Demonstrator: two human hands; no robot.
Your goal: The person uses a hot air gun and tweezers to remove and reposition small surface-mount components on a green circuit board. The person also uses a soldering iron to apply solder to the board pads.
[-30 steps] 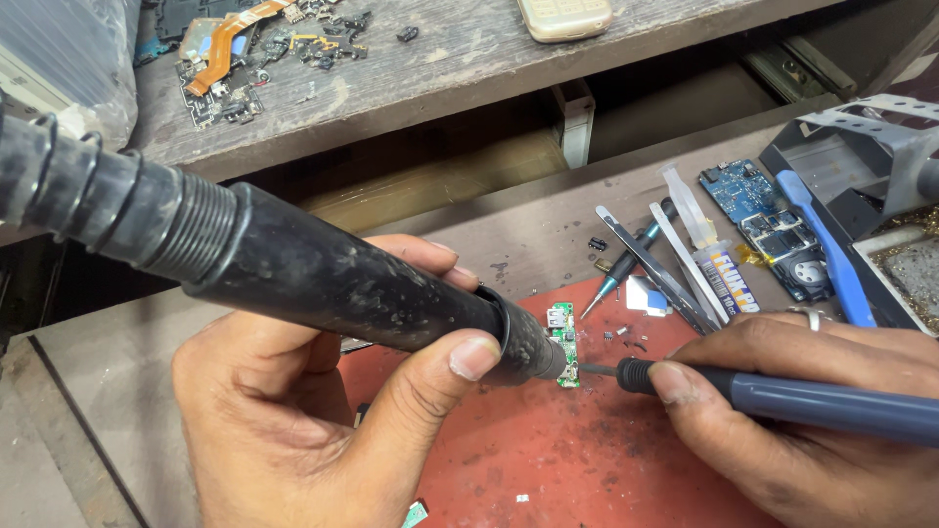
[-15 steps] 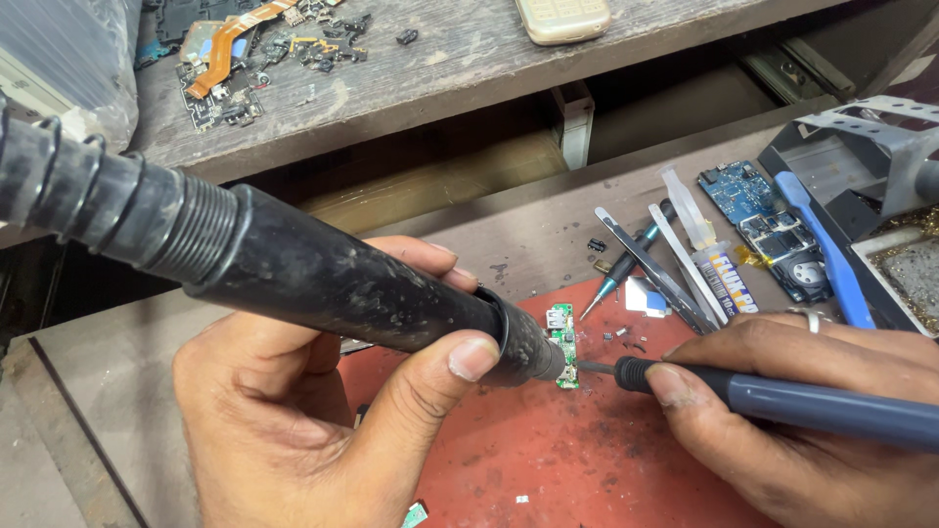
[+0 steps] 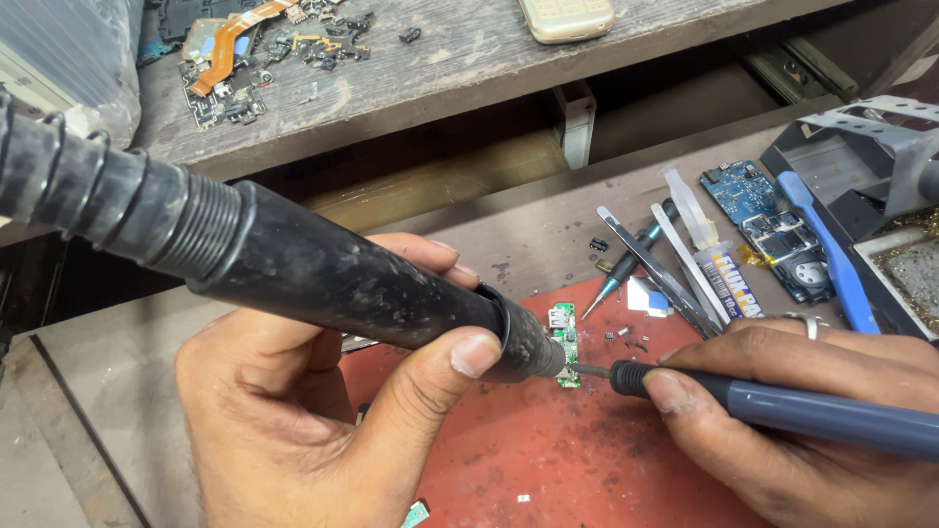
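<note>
- the hot-air wand nozzle hides part of the small green board;
- the blue-grey tool runs off the right edge;
- the pale phone is cut by the top edge

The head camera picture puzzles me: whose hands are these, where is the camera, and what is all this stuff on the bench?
The camera sits on a person's head and looks down at their own two bare hands. The left hand grips a thick black tool handle with a ribbed hose, its nozzle aimed at a small green circuit board. The right hand, which wears a ring, holds a slim blue-grey pen-shaped tool whose tip meets that board. The board lies on a red mat. Behind it lie metal tweezers, a small screwdriver, a blue circuit board and a blue plastic pry tool. On the wooden shelf above are loose phone parts.
</note>
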